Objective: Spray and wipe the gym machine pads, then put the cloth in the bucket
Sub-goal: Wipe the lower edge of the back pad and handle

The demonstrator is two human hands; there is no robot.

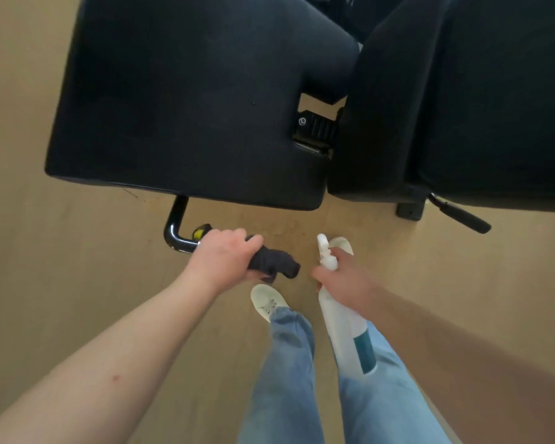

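A large black seat pad (189, 104) fills the upper middle, and a second black pad (462, 100) stands to its right. My left hand (225, 254) is shut on a bunched dark cloth (276, 262), held below the seat pad's front edge. My right hand (343, 274) grips the neck of a white spray bottle (343, 325) with a teal label, its nozzle pointing up toward the pads. Both hands hang apart from the pads, above the floor. No bucket is in view.
A black bent metal handle (175, 229) with a yellow knob (199, 233) juts out under the seat pad beside my left hand. A black lever (462, 214) sticks out under the right pad. My legs in blue jeans and pale shoes (266, 301) stand on the tan floor (45, 251).
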